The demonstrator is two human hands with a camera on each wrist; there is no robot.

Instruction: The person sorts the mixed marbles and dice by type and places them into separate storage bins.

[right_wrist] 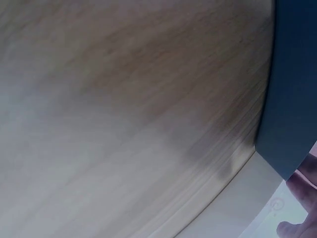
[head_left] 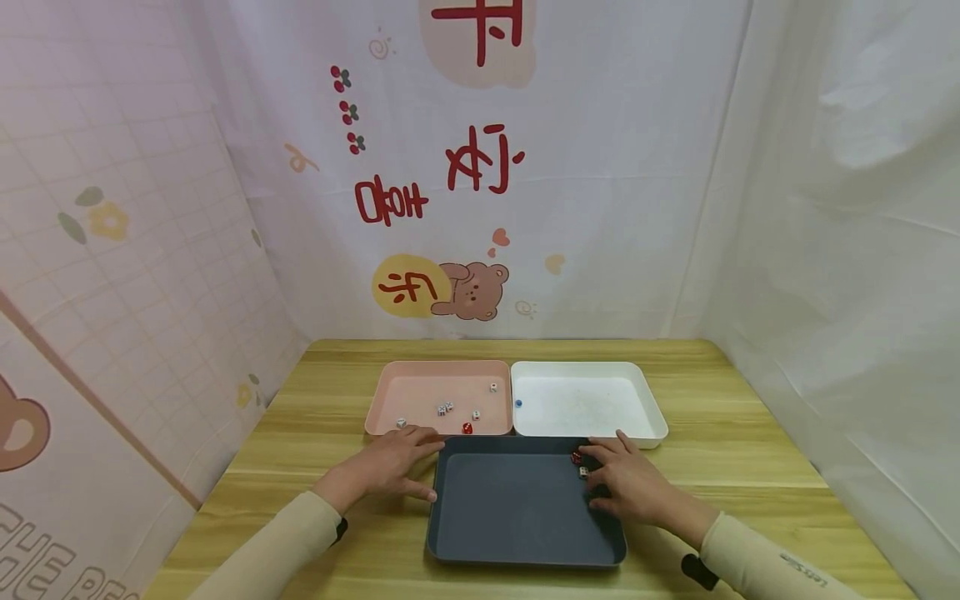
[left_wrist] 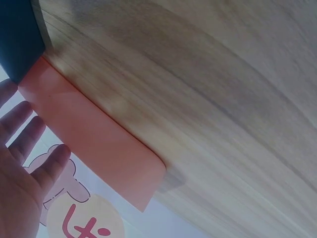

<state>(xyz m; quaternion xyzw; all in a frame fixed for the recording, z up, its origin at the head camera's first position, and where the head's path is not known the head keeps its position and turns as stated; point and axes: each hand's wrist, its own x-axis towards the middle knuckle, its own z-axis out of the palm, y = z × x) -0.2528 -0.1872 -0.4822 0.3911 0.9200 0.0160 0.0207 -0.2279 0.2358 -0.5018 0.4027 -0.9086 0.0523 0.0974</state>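
A dark blue-grey tray (head_left: 525, 508) lies in front on the table. Near its upper right corner are a red die (head_left: 576, 457) and a white die (head_left: 583, 472). My right hand (head_left: 630, 482) reaches over the tray's right rim, fingers spread beside these dice, holding neither. My left hand (head_left: 393, 467) is at the tray's upper left corner, fingers extended and its thumb by the left rim. In the left wrist view, the fingers (left_wrist: 29, 131) are spread beside the pink tray's wall (left_wrist: 99, 139). Part of the right hand (right_wrist: 304, 186) shows at the right wrist view's edge.
Behind stands the pink tray (head_left: 442, 372), with several white dice (head_left: 442, 410) and one red die (head_left: 467, 428). Beside it, a white tray (head_left: 585, 400) has a small blue piece (head_left: 518, 403) at its left side. A printed cloth (head_left: 600, 208) hangs behind the wooden table (head_left: 750, 433).
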